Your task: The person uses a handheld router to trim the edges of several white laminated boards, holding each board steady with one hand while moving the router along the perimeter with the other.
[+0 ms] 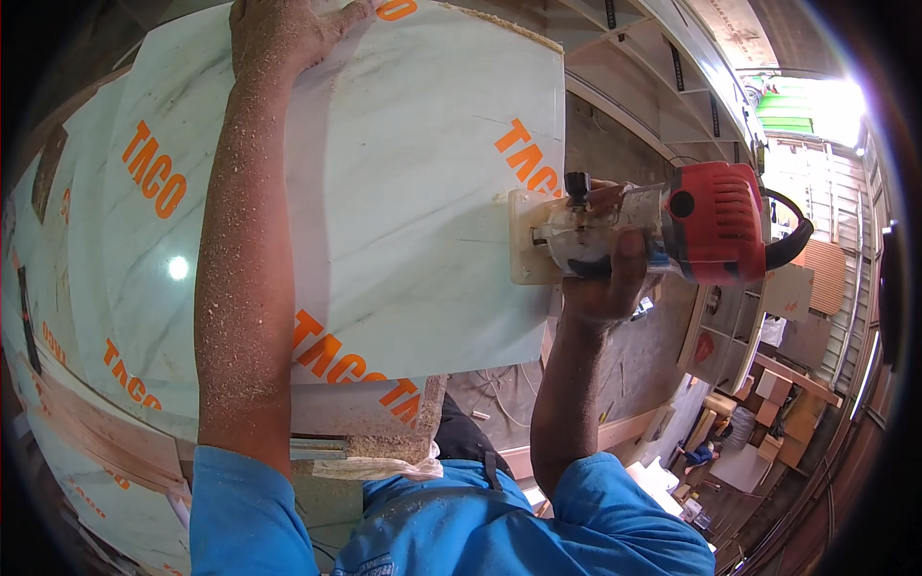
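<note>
A white marble-patterned panel (413, 259) with orange lettering on it lies under both my arms. My left hand (286, 36) is spread on its far part, the thumb stretched to the right and the other fingertips cut off by the picture's upper edge. At the panel's right edge, my right hand (615, 274) is wrapped round the clear lower housing of a trim router (715, 221) with a red motor body. The router lies sideways in the picture, its pale square base (530, 238) against the panel's face. Its bit is hidden. Sawdust coats my left forearm.
More marble-patterned sheets (86, 288) lie beneath and to the left. Sawdust has gathered on a ledge (394, 447) close to my body. A black cord (795, 230) leaves the router's end. White shelving frames (663, 67) stand at the far right, and wood pieces (778, 398) lie farther off.
</note>
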Available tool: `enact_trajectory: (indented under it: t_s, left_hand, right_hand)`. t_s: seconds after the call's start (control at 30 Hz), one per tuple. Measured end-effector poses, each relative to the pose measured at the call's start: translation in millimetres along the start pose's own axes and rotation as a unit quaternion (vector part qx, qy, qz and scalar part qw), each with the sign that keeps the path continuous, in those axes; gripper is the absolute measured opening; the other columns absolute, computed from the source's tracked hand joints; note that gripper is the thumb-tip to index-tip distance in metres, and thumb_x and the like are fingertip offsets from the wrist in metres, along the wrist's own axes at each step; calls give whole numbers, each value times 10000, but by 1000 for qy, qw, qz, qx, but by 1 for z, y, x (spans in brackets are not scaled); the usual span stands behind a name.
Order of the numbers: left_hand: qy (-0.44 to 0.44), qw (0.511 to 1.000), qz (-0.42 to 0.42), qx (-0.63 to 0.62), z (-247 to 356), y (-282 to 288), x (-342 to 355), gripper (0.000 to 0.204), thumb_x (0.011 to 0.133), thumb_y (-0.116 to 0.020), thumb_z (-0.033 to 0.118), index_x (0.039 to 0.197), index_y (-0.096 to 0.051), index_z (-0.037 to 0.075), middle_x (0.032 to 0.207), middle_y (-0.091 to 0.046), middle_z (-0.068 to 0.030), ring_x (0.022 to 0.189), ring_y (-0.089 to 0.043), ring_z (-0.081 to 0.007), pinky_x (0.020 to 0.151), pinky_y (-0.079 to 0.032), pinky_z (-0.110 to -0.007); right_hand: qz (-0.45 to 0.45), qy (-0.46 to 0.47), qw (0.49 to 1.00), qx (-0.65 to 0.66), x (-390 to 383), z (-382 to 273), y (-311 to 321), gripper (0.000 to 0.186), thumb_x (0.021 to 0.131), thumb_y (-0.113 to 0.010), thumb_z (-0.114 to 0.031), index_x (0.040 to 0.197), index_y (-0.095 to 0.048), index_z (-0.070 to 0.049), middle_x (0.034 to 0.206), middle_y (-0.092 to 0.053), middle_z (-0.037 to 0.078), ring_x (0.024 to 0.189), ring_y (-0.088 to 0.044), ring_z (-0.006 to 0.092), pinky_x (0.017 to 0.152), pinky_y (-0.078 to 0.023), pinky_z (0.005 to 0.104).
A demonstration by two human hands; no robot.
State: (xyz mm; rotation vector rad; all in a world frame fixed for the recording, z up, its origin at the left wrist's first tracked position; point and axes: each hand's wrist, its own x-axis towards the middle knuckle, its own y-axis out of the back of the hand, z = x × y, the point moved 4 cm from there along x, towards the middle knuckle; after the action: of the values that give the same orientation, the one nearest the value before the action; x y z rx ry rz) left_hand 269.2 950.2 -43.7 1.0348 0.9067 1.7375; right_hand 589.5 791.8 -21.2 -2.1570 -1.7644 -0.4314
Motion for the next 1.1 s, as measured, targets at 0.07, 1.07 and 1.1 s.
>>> enact_trajectory:
  t_s: [0.07,1.07,1.1]
  left_hand:
    - [-10,1000,18,22,0,-2,0,713,850,-734,605,1186,-718,-23,1258,-639,-208,1257,-544,-345,1146,-353,-453]
    - [12,997,-21,-66,-4,-7,10,646,808,-822,455,1156,-689,-73,1177,-675,-247,1186,-594,-373,1051,-474,-449]
    - [14,997,-21,-67,-4,-8,10,646,808,-822,455,1156,-689,-73,1177,-675,-247,1186,-594,-373,1051,-474,-449]
  right_hand:
    - [-1,-1,1000,16,-1,2,1,393,839,-652,-172,1102,-602,117,1008,-683,198,955,-657,303,900,-524,436]
    - [21,17,995,-99,3,-4,-14,462,873,-632,-325,1057,-614,98,943,-682,228,843,-669,294,754,-559,405]
    - [22,16,995,-95,4,-4,-15,455,877,-630,-322,1056,-617,96,939,-683,222,841,-668,287,750,-556,399]
